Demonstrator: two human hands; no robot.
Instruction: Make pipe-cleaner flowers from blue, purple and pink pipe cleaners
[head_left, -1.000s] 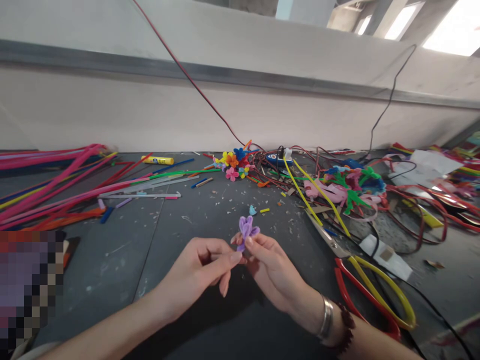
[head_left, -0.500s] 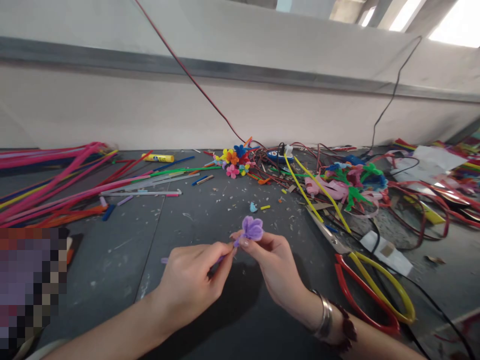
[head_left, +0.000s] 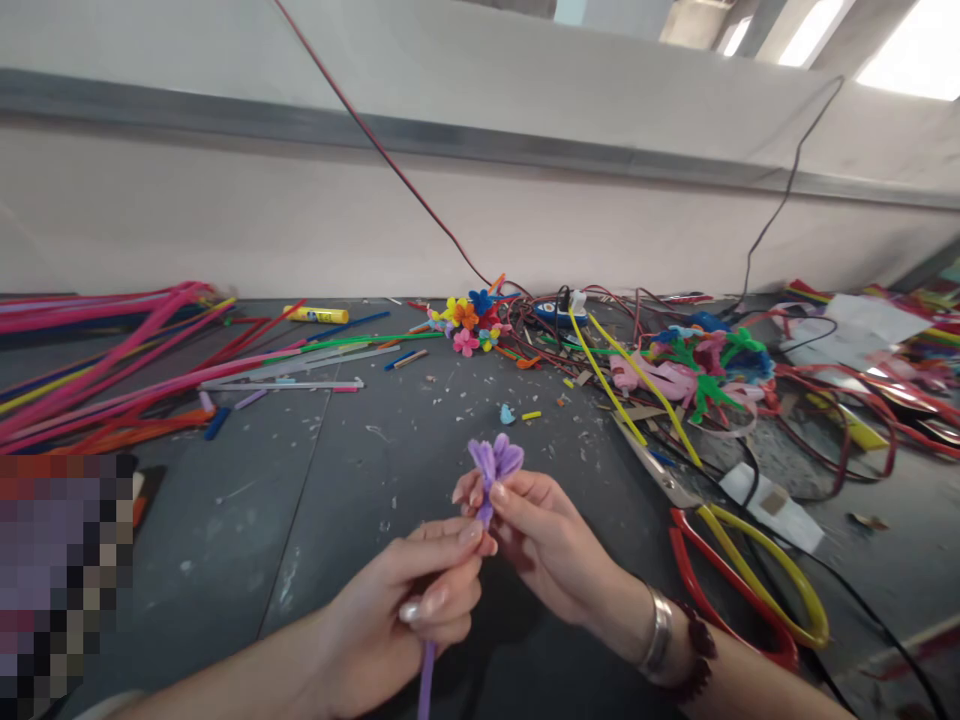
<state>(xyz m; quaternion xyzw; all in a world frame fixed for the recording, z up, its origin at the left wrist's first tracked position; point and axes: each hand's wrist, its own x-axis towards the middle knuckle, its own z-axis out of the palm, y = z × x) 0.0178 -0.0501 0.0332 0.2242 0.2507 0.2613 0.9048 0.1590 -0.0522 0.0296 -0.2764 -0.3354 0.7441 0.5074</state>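
Between my two hands, over the middle of the dark table, is a purple pipe-cleaner flower with looped petals facing up. My right hand pinches the base of the petals between thumb and fingertips. Just below, my left hand is closed on the flower's stem, thumb against forefinger. A purple pipe-cleaner length hangs down from under the left fingers; where it passes through the hand is hidden. Right of my right wrist lie large scissors with one red and one yellow handle.
Long pipe cleaners in many colours lie at the left, near a yellow glue stick. Small colourful flowers sit by the wall. Tangled cables, a pink and green pipe-cleaner piece and scraps cover the right side.
My left hand has rolled over so its fingers face up. The flower has tilted more upright, its petals spread apart, and the purple tail now hangs downward instead of pointing left.
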